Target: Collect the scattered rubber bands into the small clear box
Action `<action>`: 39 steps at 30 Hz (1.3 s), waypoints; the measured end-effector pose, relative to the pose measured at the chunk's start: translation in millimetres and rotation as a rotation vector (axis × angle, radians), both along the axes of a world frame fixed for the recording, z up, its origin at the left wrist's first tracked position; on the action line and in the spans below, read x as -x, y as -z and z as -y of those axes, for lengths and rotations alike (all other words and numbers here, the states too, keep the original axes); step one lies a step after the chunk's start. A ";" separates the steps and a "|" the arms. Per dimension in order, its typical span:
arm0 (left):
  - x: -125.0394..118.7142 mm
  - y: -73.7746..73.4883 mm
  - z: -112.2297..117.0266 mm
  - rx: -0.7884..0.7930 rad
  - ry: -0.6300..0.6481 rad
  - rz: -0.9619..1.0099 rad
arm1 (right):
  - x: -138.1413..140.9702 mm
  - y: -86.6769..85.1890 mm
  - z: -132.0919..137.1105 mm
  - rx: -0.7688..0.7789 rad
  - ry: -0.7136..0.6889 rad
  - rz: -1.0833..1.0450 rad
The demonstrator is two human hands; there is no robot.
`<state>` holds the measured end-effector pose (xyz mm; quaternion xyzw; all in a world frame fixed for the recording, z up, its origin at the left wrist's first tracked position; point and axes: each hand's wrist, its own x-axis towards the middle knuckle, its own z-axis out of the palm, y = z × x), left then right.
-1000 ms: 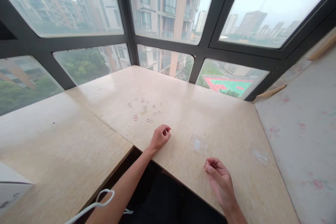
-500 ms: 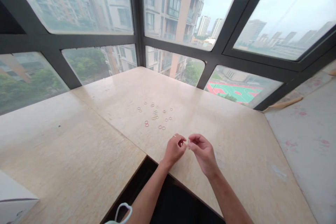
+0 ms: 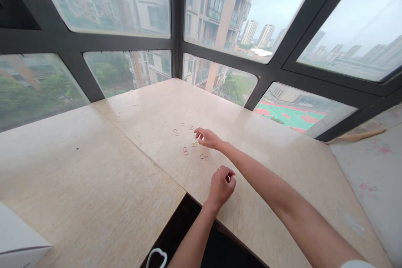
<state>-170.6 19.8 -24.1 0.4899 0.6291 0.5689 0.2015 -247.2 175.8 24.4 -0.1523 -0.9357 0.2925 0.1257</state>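
Since half a second back, the right hand [image 3: 207, 138] had gone from meeting the other one near the edge out to the little rings [image 3: 185, 150], fingertips bent down among them. Couldn't tell if it had pinched one. Those rings lay scattered mid-table, about 11 o'clock from the left hand [image 3: 221, 185], which sat curled shut near the table [image 3: 125, 167] edge. White box [image 3: 19, 247] sat way off at 8 o'clock.
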 end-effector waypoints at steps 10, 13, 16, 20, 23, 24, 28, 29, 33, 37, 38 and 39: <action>0.6 -2.0 -0.9 0.015 -0.001 0.021 | 27.0 7.8 -29.1 -0.299 -0.166 0.229; 0.8 -2.5 -1.4 0.022 0.002 0.027 | 25.6 12.1 -30.4 -0.315 -0.174 0.228; 1.1 -2.5 -0.9 0.031 0.004 0.029 | 23.3 15.6 -29.2 -0.293 -0.177 0.201; 1.2 -1.6 1.0 0.028 0.002 0.029 | 19.5 17.8 -27.8 -0.207 -0.138 0.131; 1.0 -2.1 1.7 0.019 -0.009 0.027 | 13.9 19.2 -28.1 -0.100 -0.075 0.050; 0.9 -2.6 1.7 0.016 -0.015 0.023 | 11.1 20.0 -28.3 -0.055 -0.052 0.020; 0.7 -4.2 0.8 0.021 -0.029 0.009 | -4.3 22.2 -26.9 0.170 0.051 -0.110; 0.9 -4.4 0.3 0.026 -0.029 0.009 | -9.6 21.7 -25.7 0.237 0.078 -0.142; 2.0 -5.0 -1.9 0.029 -0.038 -0.003 | -41.6 12.2 -17.0 0.501 0.163 -0.248; 3.3 -5.0 -4.5 0.024 -0.049 -0.020 | -91.4 -5.4 -6.5 0.689 0.224 -0.323; 3.6 -4.8 -5.2 0.028 -0.054 -0.021 | -105.6 -9.5 -4.2 0.722 0.237 -0.338; 3.8 -4.5 -5.8 0.033 -0.059 -0.021 | -120.2 -13.2 -2.2 0.750 0.251 -0.354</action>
